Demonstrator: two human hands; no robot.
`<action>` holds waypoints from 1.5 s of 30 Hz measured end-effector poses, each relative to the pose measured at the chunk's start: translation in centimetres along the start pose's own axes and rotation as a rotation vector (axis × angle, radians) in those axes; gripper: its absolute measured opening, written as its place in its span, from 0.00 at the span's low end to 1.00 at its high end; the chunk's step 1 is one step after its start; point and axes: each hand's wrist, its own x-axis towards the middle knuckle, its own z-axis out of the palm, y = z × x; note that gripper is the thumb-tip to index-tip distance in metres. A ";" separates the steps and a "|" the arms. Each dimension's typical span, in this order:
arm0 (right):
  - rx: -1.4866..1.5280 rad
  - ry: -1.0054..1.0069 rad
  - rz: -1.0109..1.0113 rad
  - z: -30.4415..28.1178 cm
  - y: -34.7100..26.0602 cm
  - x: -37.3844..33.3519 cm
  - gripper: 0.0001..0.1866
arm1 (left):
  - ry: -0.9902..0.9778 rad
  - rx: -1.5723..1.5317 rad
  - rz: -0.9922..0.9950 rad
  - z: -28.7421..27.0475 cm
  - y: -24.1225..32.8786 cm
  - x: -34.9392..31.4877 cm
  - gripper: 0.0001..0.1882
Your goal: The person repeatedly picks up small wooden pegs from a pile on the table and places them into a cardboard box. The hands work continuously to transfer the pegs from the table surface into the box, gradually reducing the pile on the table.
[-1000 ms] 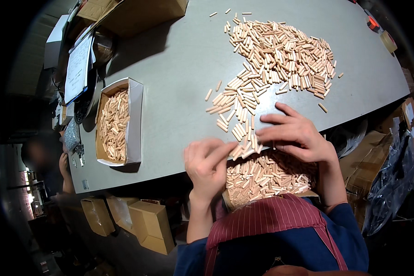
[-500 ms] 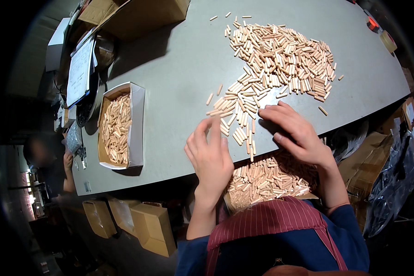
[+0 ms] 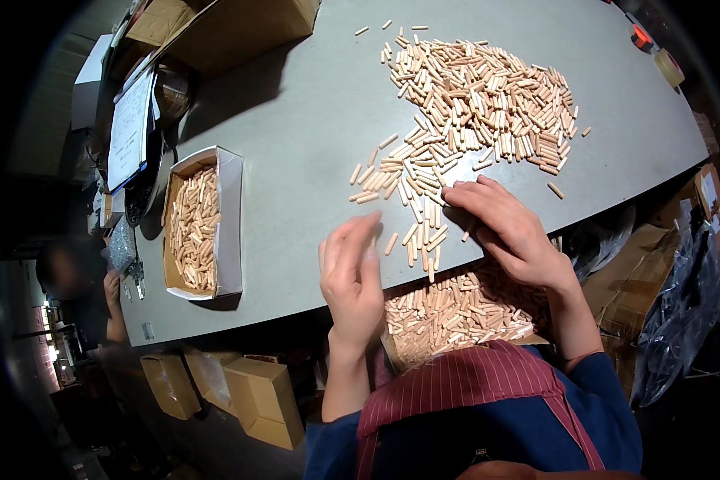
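Observation:
A big pile of short wooden dowels (image 3: 488, 100) is spread over the grey table (image 3: 312, 136), with a thinner tongue of dowels (image 3: 421, 210) reaching toward the near edge. At the left of this tongue my left hand (image 3: 350, 268) hovers near the edge, fingers slightly bent and thumb apart. My right hand (image 3: 510, 232) lies on its other side, fingers stretched out and their tips touching or close to the dowels. A single dowel (image 3: 466, 233) shows by the right thumb. Below the edge, against my apron, sits a box full of dowels (image 3: 456, 316), partly covered by my right arm.
Left on the table stands a white-sided carton (image 3: 230, 228) filled with dowels. Beyond it are a clipboard (image 3: 132, 132) and a large cardboard box (image 3: 248, 32). Open cardboard boxes (image 3: 266, 400) sit below at left. Tape (image 3: 669, 68) lies far right. Another person's hand (image 3: 112, 286) shows at left.
My left hand has shifted a little left and away from the dowels. Several dowels between my hands lie differently, with some nearer the edge. My right hand stays almost in place.

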 end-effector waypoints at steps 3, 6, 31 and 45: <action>-0.037 -0.082 -0.049 -0.2 0.1 0.1 0.36 | -0.041 0.179 0.142 0.1 0.1 0.4 0.22; 0.049 -0.211 -0.085 -1.0 0.2 0.2 0.37 | -0.208 0.139 0.156 -0.5 -0.2 0.3 0.21; 0.144 -0.155 -0.105 -0.4 0.7 -0.3 0.36 | -0.363 0.187 0.290 -0.2 0.1 -0.1 0.22; 0.785 0.295 0.175 0.3 1.4 -1.3 0.30 | -0.160 0.340 0.078 -0.3 -2.7 4.0 0.42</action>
